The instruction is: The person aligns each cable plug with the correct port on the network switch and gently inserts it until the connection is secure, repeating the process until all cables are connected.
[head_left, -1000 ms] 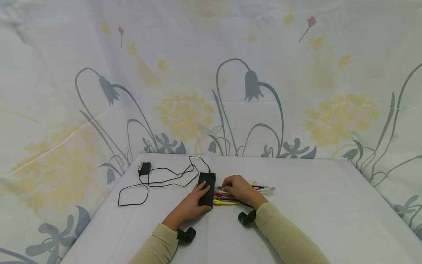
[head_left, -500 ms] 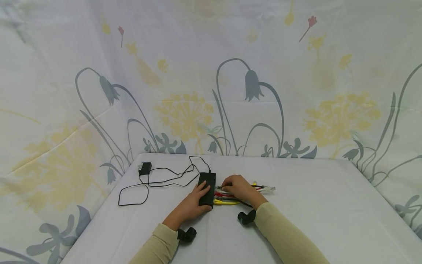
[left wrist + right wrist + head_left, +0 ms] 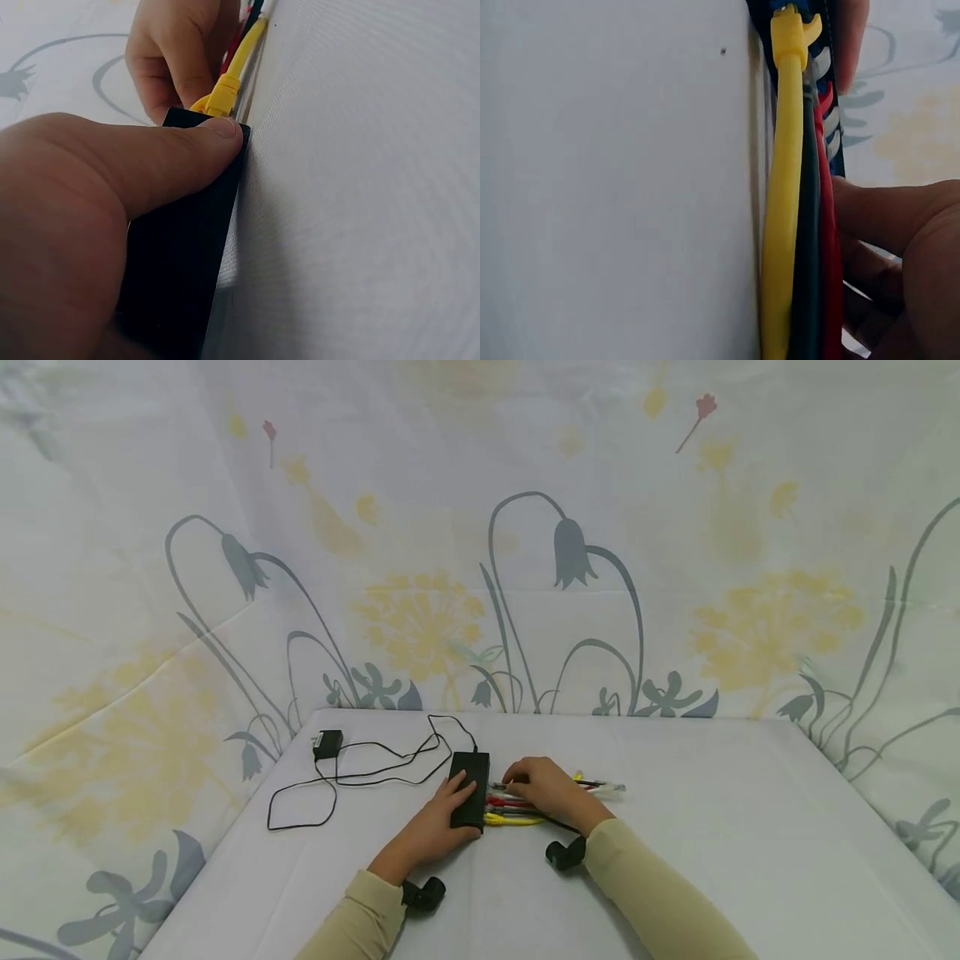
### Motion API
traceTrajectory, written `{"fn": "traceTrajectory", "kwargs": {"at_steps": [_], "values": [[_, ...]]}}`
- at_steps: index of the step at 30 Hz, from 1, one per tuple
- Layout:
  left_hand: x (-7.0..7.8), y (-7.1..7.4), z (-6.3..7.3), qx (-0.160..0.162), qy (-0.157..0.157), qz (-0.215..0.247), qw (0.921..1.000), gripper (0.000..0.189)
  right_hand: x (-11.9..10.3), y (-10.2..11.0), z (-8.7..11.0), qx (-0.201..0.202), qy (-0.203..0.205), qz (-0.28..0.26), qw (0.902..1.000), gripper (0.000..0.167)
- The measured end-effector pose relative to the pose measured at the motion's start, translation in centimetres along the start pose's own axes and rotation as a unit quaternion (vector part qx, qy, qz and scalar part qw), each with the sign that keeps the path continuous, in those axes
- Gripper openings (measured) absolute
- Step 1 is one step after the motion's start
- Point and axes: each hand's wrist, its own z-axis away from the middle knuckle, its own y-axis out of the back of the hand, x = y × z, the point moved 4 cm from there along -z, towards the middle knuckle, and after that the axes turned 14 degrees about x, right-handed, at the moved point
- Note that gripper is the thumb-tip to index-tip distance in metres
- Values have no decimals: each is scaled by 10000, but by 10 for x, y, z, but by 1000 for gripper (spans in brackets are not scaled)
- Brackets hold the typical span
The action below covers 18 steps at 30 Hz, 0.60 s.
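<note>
A black network switch [image 3: 460, 766] lies on the table, its row of ports facing right. My left hand [image 3: 438, 818] holds it: the fingers spread over its top and the thumb [image 3: 180, 157] presses its near end. Yellow [image 3: 784, 150], dark [image 3: 808, 225] and red [image 3: 829, 247] network cables run right from the ports, side by side. My right hand [image 3: 551, 791] is bent over the far part of the ports, thumb and fingers pinching a network cable close to its plug. My fingers hide most of that cable, so its colour cannot be told.
A black power adapter [image 3: 328, 743] lies at the back left, its thin black cord [image 3: 375, 783] looping across the table to the switch's far end. Clear cable plugs [image 3: 611, 788] lie right of my right hand. A patterned cloth [image 3: 480, 527] hangs behind the table.
Both hands, the switch and the cables stay nearly where they were. The head view has shifted very slightly.
</note>
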Motion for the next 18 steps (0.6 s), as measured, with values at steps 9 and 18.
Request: {"fn": "traceTrajectory", "kwargs": {"at_steps": [9,18], "values": [[-3,3,0,27,100,-45,9999,76,-1,15,6,-53,52,399,9992,20],[-3,9,2,170,103,-205,9996,77,-9,40,14,119,306,661,9973,28]]}}
